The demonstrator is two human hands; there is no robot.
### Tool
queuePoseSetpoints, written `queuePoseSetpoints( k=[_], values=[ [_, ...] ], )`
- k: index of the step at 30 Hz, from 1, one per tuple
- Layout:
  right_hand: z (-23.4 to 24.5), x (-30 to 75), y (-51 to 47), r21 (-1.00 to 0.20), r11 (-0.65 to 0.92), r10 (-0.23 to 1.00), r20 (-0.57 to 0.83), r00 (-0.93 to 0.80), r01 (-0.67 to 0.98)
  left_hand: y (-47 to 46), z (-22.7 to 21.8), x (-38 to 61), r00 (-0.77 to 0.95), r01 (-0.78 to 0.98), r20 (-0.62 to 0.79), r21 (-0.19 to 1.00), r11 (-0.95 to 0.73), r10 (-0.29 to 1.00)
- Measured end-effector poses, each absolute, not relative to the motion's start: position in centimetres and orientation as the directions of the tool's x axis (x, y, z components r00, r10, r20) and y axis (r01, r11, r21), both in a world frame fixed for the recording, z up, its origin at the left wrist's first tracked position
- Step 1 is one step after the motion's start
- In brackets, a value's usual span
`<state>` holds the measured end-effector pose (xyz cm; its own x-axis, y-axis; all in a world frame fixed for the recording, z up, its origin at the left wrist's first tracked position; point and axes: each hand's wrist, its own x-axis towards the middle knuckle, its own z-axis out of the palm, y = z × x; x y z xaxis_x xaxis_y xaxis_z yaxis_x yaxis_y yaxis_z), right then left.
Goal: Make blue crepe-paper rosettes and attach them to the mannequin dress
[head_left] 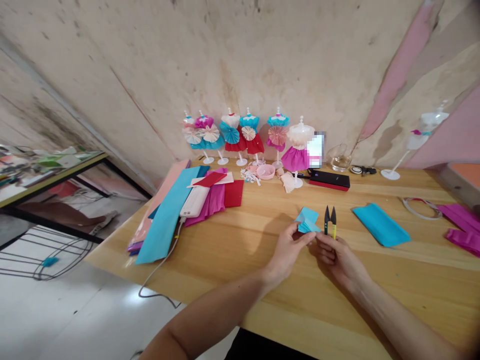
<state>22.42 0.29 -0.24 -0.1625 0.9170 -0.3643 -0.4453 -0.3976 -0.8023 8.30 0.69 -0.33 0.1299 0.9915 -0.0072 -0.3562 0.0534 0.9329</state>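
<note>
Pinching a folded blue paper [307, 221] in the left hand [287, 252], with the fingers [310, 238] closed narrowly on its lower edge, just above the table [378, 285]. Gripping snips [329, 221] in the right hand [336, 258], fingers curled closely around the yellow-marked handle, black blades pointing up and slightly parted, just beside the paper but not clearly touching it. Keeping both hands close together, almost fingertip to fingertip, over the middle of the table. Lying to the right of the snips, a blue sheet [380, 225], with magenta sheets [463, 230] near the table's far right edge. Resting left of the hands, a paper stack [165, 220] topped by a white power bank [195, 201], its cable [161, 265] trailing off the table. Standing along the wall [240, 55], paper dresses [232, 135] on white stands, near a black power bank [330, 180] and a glass [339, 157]
</note>
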Motion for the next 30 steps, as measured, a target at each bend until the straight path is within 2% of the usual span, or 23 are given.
queuePoseSetpoints(
  k=[3,6,17,26,28,30],
  values=[
    [-0.6,22.6,0.5,-0.713,-0.469,0.883,-0.388,-0.264,-0.522,0.7,-0.4,8.2,0.131,-0.35,0.008,0.936,0.039,0.991],
    [-0.5,22.8,0.5,-0.69,-0.489,0.872,-0.389,-0.297,-0.534,0.7,-0.3,8.2,0.124,-0.349,0.017,0.937,0.027,0.992],
    [-0.7,22.8,0.8,-0.792,-0.372,0.928,-0.329,-0.175,-0.484,0.9,-0.5,8.4,0.132,-0.373,-0.021,0.925,0.069,0.991],
    [-0.8,22.9,0.8,-0.744,-0.362,0.93,-0.326,-0.168,-0.562,0.6,-0.9,8.7,0.196,-0.385,-0.055,0.914,0.128,0.979],
    [-0.4,23.1,0.9,-0.782,-0.356,0.934,-0.319,-0.163,-0.512,0.9,-0.7,8.6,0.182,-0.424,-0.065,0.895,0.138,0.981],
    [0.2,23.7,1.1,-0.871,-0.298,0.954,-0.29,-0.083,-0.391,1.4,-0.4,8.4,0.143,-0.492,-0.066,0.861,0.129,0.987]
  ],
)
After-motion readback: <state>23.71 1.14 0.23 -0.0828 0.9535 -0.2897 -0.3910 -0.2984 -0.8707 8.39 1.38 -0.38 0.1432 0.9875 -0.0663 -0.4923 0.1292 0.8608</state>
